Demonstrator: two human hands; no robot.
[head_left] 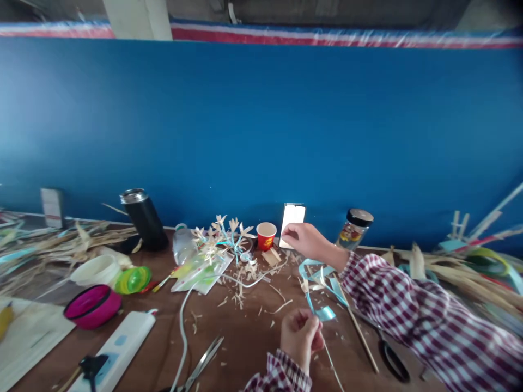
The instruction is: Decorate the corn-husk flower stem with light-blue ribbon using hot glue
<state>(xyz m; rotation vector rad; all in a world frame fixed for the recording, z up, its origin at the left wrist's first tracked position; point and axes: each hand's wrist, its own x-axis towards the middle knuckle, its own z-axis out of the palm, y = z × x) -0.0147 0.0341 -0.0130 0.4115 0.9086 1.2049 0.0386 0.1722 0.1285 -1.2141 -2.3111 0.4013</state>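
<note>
My left hand [300, 332], low in the middle, pinches a thin stem [309, 300] partly wrapped in light blue tape. A small pale husk flower [304, 285] tops this stem, and a loose flap of blue tape [326, 313] sticks out beside the fingers. Farther back, my right hand [304, 239] is in front of a phone [293, 215] with a bright white screen. Its fingers are curled together; whether they touch the screen or hold anything is hidden. Near the right wrist lie curled blue tape [312, 269] and a wooden stick [359, 332].
A red paper cup [266, 235] stands beside a bunch of husk flowers [223, 239]. Silver scissors [202, 362], a white cable [182, 321], a power strip [116, 348], a pink bowl [92, 310], a black flask [145, 218] and a lidded jar [354, 228] surround the husk scraps.
</note>
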